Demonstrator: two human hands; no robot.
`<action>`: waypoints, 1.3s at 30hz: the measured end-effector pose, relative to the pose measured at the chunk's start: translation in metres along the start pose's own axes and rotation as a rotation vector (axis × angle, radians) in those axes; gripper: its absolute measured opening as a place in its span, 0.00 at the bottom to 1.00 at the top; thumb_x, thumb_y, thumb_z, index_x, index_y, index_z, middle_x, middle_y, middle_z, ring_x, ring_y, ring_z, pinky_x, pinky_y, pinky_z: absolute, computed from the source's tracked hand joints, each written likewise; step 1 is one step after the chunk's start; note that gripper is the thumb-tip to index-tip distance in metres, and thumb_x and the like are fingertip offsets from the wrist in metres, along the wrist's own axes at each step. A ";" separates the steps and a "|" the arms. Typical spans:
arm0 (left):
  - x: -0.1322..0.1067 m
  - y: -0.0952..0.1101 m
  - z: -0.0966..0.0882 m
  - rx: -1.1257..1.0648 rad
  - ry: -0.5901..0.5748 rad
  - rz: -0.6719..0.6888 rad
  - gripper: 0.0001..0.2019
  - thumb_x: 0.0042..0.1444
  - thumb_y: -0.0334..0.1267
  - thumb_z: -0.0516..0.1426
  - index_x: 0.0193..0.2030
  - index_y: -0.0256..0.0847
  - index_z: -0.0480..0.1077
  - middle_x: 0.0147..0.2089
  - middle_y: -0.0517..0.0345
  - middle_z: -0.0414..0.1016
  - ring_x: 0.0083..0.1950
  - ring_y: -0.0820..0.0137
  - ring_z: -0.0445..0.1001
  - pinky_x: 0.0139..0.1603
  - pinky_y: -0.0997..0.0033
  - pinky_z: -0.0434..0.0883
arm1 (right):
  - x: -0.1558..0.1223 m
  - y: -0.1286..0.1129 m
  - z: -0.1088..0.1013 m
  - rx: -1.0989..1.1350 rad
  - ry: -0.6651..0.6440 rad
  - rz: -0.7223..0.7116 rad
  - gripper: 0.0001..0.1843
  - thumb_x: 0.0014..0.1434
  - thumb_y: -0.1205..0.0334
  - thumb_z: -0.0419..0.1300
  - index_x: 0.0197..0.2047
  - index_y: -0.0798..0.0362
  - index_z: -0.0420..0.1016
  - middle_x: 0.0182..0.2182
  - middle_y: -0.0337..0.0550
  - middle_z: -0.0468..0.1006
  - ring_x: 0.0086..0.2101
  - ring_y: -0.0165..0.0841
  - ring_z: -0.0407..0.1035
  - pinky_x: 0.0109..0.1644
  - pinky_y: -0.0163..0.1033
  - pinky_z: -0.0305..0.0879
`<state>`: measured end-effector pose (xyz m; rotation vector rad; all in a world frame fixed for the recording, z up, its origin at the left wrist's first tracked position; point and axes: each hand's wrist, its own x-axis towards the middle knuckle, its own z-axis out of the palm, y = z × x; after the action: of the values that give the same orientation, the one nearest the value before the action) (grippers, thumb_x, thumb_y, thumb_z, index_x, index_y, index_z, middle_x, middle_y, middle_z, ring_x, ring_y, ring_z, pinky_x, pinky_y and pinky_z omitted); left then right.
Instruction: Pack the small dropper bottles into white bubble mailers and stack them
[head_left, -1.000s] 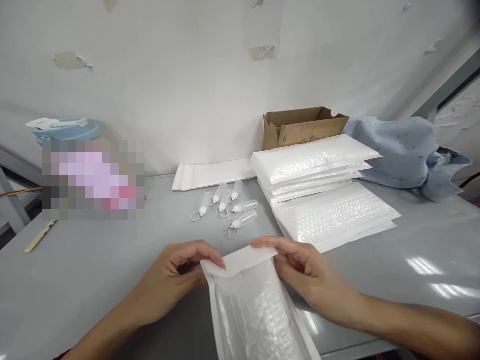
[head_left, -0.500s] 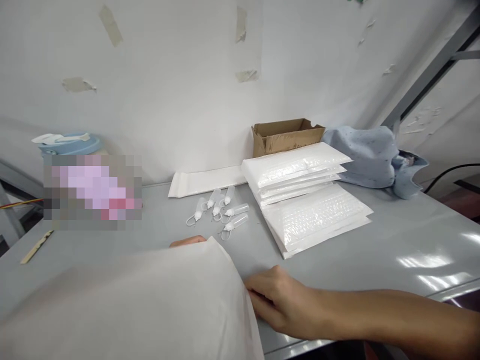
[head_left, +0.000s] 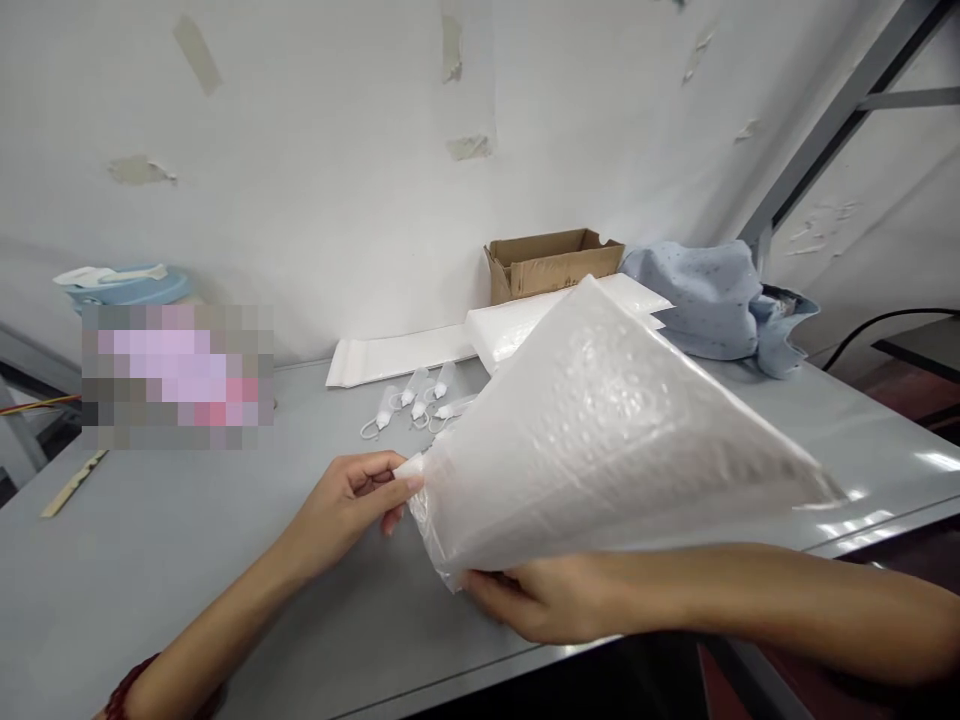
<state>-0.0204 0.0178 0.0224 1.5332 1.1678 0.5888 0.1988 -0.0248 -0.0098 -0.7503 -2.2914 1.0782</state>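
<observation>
A white bubble mailer (head_left: 585, 430) is held tilted above the front of the table, its far corner pointing up and its body leaning to the right. My left hand (head_left: 367, 490) pinches its left corner between thumb and fingers. Lower down, my right hand (head_left: 540, 597) grips the near edge, with some fingers hidden by the mailer. Just behind it lie several small clear squeeze bottles (head_left: 416, 395) with white caps and loops, partly covered by the mailer. A stack of bubble mailers (head_left: 502, 325) is mostly hidden behind the held one.
A flat white mailer (head_left: 405, 355) lies by the wall. At the back stand an open cardboard box (head_left: 555, 262) and a bunched light-blue cloth (head_left: 694, 300). A blurred-out pinkish item (head_left: 176, 370), a blue lid (head_left: 124, 287) and a thin strip (head_left: 75, 485) are on the left of the table (head_left: 300, 640).
The mailer has swung from the lower left over to the right, now covering part of the stack and bottles. My left hand, mostly hidden before, has come into view. The camera view shifted slightly.
</observation>
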 end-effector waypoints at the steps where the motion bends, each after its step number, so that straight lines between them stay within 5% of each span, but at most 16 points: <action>1: 0.003 0.001 0.000 -0.034 -0.004 0.005 0.13 0.56 0.45 0.57 0.25 0.39 0.70 0.19 0.65 0.64 0.23 0.76 0.62 0.28 0.75 0.60 | 0.000 -0.003 -0.001 0.022 0.010 -0.016 0.15 0.65 0.65 0.47 0.28 0.55 0.67 0.22 0.36 0.70 0.23 0.25 0.65 0.28 0.30 0.65; 7: 0.035 0.030 0.011 -0.341 -0.076 0.016 0.14 0.54 0.41 0.60 0.22 0.37 0.65 0.20 0.66 0.62 0.21 0.79 0.60 0.24 0.77 0.59 | -0.008 -0.010 -0.001 0.199 0.374 0.021 0.21 0.68 0.59 0.43 0.25 0.54 0.64 0.18 0.35 0.62 0.19 0.24 0.57 0.25 0.32 0.58; 15: 0.081 0.046 0.045 -0.413 -0.130 0.006 0.13 0.53 0.40 0.61 0.23 0.36 0.65 0.21 0.64 0.63 0.21 0.80 0.62 0.23 0.79 0.60 | -0.014 -0.010 0.002 0.490 0.544 0.108 0.17 0.69 0.54 0.41 0.33 0.52 0.62 0.23 0.35 0.64 0.20 0.25 0.58 0.25 0.32 0.59; 19: 0.091 0.036 0.061 -0.441 -0.084 -0.074 0.15 0.52 0.43 0.61 0.23 0.36 0.64 0.21 0.64 0.64 0.19 0.80 0.63 0.21 0.78 0.61 | -0.020 -0.012 0.000 0.313 0.298 -0.063 0.10 0.66 0.56 0.47 0.38 0.52 0.62 0.22 0.35 0.66 0.20 0.25 0.59 0.23 0.30 0.58; 23: 0.095 0.033 0.069 -0.439 -0.041 -0.123 0.17 0.53 0.44 0.61 0.22 0.36 0.63 0.19 0.62 0.65 0.19 0.78 0.65 0.21 0.77 0.62 | -0.022 -0.005 0.000 0.038 0.063 -0.347 0.13 0.68 0.56 0.45 0.34 0.53 0.64 0.22 0.38 0.72 0.20 0.24 0.63 0.22 0.28 0.60; 32: 0.104 0.038 0.072 -0.501 0.060 -0.115 0.15 0.55 0.41 0.61 0.23 0.35 0.65 0.20 0.62 0.67 0.22 0.80 0.66 0.24 0.79 0.64 | -0.018 0.000 0.005 -0.122 0.192 -0.494 0.13 0.68 0.60 0.48 0.33 0.56 0.67 0.21 0.38 0.74 0.17 0.24 0.64 0.20 0.27 0.58; 39: 0.102 0.041 0.071 -0.521 -0.027 -0.179 0.12 0.56 0.35 0.59 0.24 0.33 0.66 0.22 0.57 0.70 0.25 0.75 0.73 0.26 0.76 0.68 | -0.016 -0.001 0.003 -0.144 0.229 -0.544 0.23 0.70 0.60 0.38 0.33 0.57 0.68 0.20 0.40 0.74 0.16 0.25 0.61 0.18 0.29 0.56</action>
<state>0.0948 0.0797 0.0174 0.9811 1.0171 0.6837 0.2090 -0.0374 -0.0141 -0.2493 -2.1982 0.5537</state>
